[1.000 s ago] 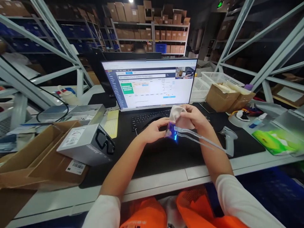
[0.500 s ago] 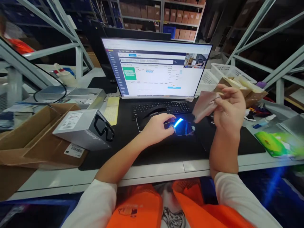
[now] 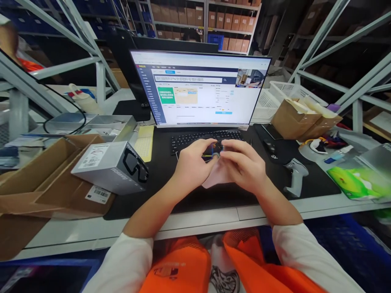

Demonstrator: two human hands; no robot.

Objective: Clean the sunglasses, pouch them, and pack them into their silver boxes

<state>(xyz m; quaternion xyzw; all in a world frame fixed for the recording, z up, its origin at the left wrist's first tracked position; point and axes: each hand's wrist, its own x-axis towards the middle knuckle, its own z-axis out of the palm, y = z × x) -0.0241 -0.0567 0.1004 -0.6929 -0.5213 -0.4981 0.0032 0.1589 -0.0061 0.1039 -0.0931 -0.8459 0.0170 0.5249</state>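
Close together over the black desk mat, my two hands work on sunglasses (image 3: 216,149), largely hidden by my fingers. My left hand (image 3: 194,162) is closed on their frame from the left. From the right, my right hand (image 3: 247,165) has its fingers curled round a pale pink cloth (image 3: 216,176), pressed against the glasses. The cloth hangs below the fingers. Just behind the hands lies a black keyboard (image 3: 195,139). To the left, a grey box (image 3: 106,167) with a goggle picture leans tilted on an open cardboard box (image 3: 58,183).
A monitor (image 3: 201,91) stands behind the keyboard. On the right are a barcode scanner (image 3: 295,177), a mouse (image 3: 269,146), a small cardboard box (image 3: 295,120) and a green tissue pack (image 3: 354,183). Metal struts (image 3: 70,67) rise at the left; a yellow pad (image 3: 144,142) lies beside the mat.
My right hand has come down and left with the cloth, onto the glasses beside my left hand. The scanner and mouse are now uncovered. An orange panel has appeared on the screen.
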